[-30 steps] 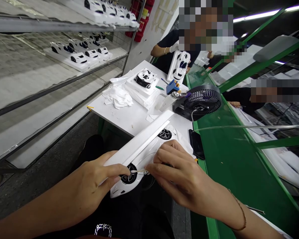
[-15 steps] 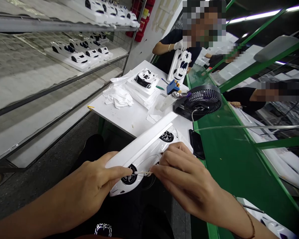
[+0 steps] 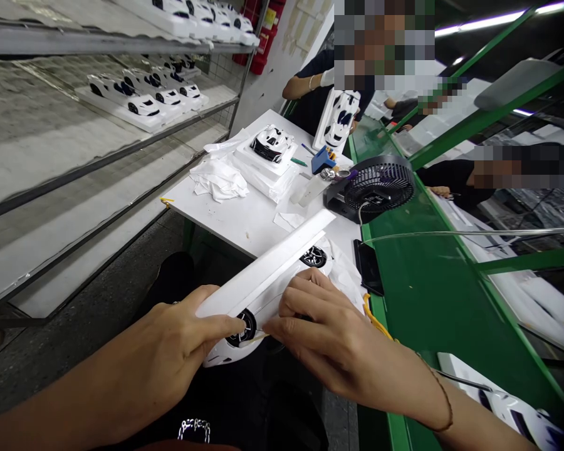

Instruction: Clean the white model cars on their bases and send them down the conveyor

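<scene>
My left hand (image 3: 176,341) is closed round one end of a white foam base (image 3: 267,266) bearing a white model car (image 3: 275,300), tilted on its side above my lap. Its thumb lies on the black wheel (image 3: 243,329) nearest me. A second wheel (image 3: 314,256) shows at the far end. In my right hand (image 3: 324,326), fingers pinched, is a thin pale stick (image 3: 254,339) that looks like a cotton swab. It lies along the bodywork just below the near wheel. The right fingers hide the middle of the car.
On the white table (image 3: 207,222) are a second model car (image 3: 272,144), a crumpled cloth (image 3: 219,180) and a black fan (image 3: 378,185). A co-worker (image 3: 305,94) holds another car opposite. Shelves (image 3: 98,131) stand left; a green bench (image 3: 432,307) runs along the right, with a car (image 3: 512,407) beside my forearm.
My right hand has moved left and slightly down along the car, carrying the swab from the wheel's hub side to below the wheel. My left hand keeps its hold.
</scene>
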The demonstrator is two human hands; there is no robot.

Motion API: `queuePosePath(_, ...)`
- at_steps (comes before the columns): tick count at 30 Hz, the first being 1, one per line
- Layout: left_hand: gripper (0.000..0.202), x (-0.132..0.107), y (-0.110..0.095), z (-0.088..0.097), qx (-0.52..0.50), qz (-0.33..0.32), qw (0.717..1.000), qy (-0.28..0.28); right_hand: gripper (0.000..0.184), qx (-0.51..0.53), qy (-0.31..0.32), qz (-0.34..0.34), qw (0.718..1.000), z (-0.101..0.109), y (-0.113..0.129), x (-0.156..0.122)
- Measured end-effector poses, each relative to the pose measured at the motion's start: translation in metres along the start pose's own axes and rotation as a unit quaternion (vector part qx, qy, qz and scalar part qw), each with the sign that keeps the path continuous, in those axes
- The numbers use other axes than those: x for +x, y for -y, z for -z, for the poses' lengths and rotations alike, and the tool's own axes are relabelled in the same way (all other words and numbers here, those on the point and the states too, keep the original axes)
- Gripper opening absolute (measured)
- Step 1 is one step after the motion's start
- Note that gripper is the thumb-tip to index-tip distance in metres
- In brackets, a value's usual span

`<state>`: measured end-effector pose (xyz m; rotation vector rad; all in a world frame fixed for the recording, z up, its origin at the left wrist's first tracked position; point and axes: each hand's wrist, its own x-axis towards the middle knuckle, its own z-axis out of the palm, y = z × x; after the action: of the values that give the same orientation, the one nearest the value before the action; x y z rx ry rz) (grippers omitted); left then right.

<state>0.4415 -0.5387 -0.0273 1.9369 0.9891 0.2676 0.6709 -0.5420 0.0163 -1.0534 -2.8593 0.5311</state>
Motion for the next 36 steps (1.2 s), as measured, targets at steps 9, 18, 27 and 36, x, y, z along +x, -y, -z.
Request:
queuePosePath(9, 0.034, 0.001, -0.012, 0.006, 0.031, 0.007, 0.999, 0.019, 0.021, -0.015, 0.015, 0.01, 1.0, 0.006, -0.003, -0.001)
queuePosePath(18, 0.034, 0.002, -0.011, 0.006, 0.027, 0.003, 0.999, 0.017, 0.021, -0.014, 0.026, 0.01, 1.0, 0.004, -0.003, 0.001)
queuePosePath(27, 0.032, 0.002, 0.003, -0.003, 0.029, -0.021, 0.999, -0.008, 0.022, -0.021, 0.03, 0.016, 0.999, 0.003, -0.002, 0.004)
queuePosePath(36, 0.033, 0.004, -0.004, 0.003, 0.003, 0.0, 1.0, 0.009, 0.021, -0.026, 0.021, 0.014, 0.999, 0.002, -0.002, 0.004)
